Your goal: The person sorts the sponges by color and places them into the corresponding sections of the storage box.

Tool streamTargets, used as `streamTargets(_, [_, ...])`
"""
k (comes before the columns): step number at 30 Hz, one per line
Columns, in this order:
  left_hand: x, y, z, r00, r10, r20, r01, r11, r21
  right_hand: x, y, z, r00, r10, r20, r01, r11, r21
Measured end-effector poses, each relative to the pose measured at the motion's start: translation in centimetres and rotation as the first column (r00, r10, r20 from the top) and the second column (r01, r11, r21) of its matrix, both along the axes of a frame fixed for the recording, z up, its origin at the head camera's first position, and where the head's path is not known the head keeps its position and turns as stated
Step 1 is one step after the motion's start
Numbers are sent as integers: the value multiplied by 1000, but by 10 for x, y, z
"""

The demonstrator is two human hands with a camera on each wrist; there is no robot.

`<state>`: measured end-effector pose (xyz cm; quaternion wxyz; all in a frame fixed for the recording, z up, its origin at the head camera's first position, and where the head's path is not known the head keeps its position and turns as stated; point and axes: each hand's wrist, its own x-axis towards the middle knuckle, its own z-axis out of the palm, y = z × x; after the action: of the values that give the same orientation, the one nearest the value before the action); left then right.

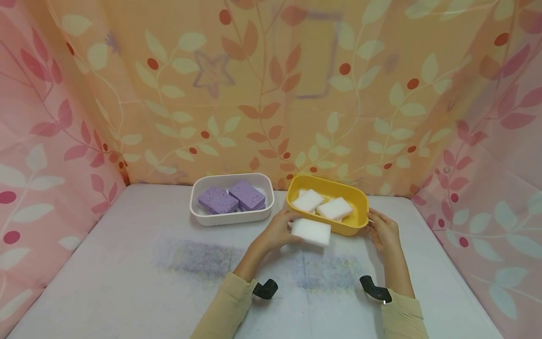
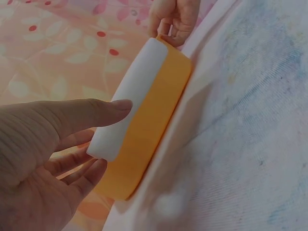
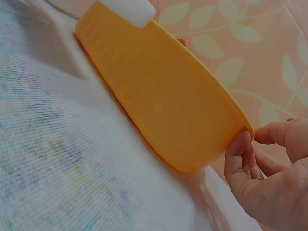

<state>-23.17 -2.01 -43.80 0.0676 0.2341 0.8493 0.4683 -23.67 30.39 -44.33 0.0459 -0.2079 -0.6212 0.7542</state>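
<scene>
A white sponge [image 1: 311, 232] is pinched by my left hand [image 1: 277, 231], just in front of the yellow tub [image 1: 347, 229]. In the left wrist view the thumb of that hand [image 2: 53, 144] lies across the sponge [image 2: 127, 101], with fingertips at its lower end. My right hand [image 1: 384, 230] grips the right end of the tub. Seen from the right wrist, thumb and curled fingers of this hand [image 3: 269, 168] pinch the tub's rim [image 3: 211, 82]. Inside the tub lie several more white sponges [image 1: 334, 208].
To the left stands a white tub [image 1: 230, 218] with several purple sponges [image 1: 218, 200]. Behind both tubs hangs a patterned orange curtain [image 1: 237, 117], and pink curtains [image 1: 495, 188] flank the table. Bluish smudges [image 1: 199, 259] mark the white table cover [image 1: 127, 282].
</scene>
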Motion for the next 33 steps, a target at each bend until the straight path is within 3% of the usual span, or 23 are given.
streamTargets(10, [-3,2,13,997,-21,-80,20,1000,-17,-1,0,1,999,-1,45,-1,999,34])
streamTargets(16, [-7,5,25,998,-12,-63,10,1000,-27,0,0,2,999,6,52,-8,999,42])
streamTargets(24, [-19,11,37,998,-5,-65,1,998,-56,1,1,2,999,5,48,-6,1000,28])
streamTargets(33, [-38,18,39,999,1,-44,-2,999,-40,1,1,1,999,1,37,-2,1000,20])
